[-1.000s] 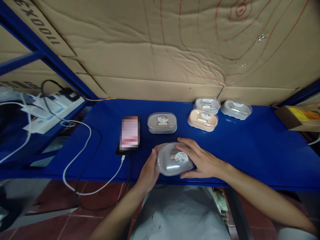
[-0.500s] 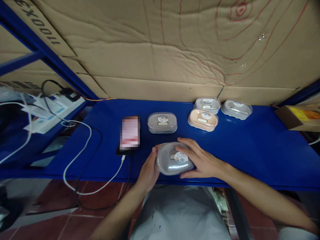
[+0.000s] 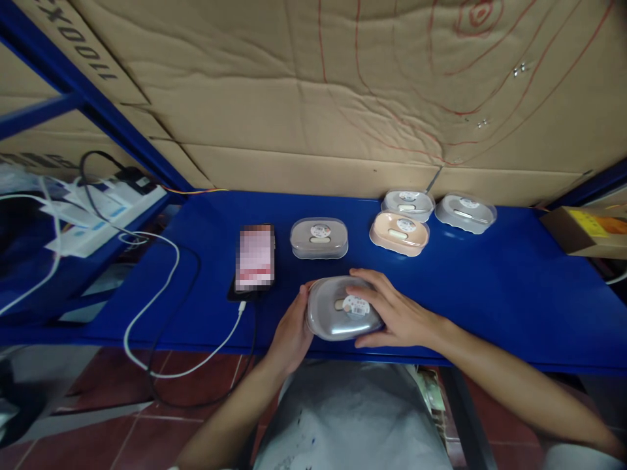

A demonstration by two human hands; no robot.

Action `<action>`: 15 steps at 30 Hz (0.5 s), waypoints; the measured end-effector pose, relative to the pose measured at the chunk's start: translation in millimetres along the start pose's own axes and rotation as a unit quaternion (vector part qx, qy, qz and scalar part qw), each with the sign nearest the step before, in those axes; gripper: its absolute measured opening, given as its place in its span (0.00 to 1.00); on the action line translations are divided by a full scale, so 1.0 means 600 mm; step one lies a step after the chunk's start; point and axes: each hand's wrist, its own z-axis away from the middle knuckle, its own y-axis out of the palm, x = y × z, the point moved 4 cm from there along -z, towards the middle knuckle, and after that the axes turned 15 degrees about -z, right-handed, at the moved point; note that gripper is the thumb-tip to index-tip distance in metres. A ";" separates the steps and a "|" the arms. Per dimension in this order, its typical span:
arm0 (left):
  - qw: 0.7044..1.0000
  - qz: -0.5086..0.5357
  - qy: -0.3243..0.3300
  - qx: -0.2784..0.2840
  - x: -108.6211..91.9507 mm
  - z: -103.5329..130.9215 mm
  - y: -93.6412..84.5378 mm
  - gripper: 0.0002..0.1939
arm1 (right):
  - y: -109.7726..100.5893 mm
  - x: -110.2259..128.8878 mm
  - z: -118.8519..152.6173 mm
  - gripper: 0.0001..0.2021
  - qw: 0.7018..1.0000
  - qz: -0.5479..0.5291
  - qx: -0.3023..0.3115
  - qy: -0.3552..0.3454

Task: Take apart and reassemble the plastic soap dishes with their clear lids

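Observation:
Between my hands is a grey oval box with a clear lid [image 3: 329, 320], a pale tab and a round white sticker on top, held over the blue table's near edge. My left hand [image 3: 292, 329] grips its left end, thumb along the side. My right hand [image 3: 396, 313] wraps the right end, with fingers across the lid and partly over the sticker. A similar grey box [image 3: 319, 249] sits just beyond. Farther right are a peach box [image 3: 399, 243], a grey box [image 3: 406, 203] behind it, and another grey box [image 3: 465, 214].
A phone [image 3: 255, 258] with a blurred screen lies left on the blue table [image 3: 490, 294], a white cable [image 3: 171, 287] plugged into it. Power strips [image 3: 108, 222] stand at far left. Cardboard [image 3: 245, 98] forms the back wall, and an open carton [image 3: 582, 235] is at right.
Hardly anything differs. The whole view has shifted slightly, while both hands keep the same hold on the grey box.

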 end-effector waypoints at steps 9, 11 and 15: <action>1.000 -0.003 -0.006 -0.008 0.000 0.001 -0.001 0.28 | -0.008 -0.001 0.002 0.46 1.000 -0.018 -0.020 0.003; 1.000 -0.004 -0.008 -0.012 0.001 0.000 -0.001 0.27 | -0.009 0.000 0.002 0.46 1.000 -0.009 -0.028 -0.002; 1.000 0.000 -0.010 -0.017 0.002 -0.002 -0.002 0.26 | -0.005 0.006 -0.003 0.41 1.000 0.015 -0.015 -0.020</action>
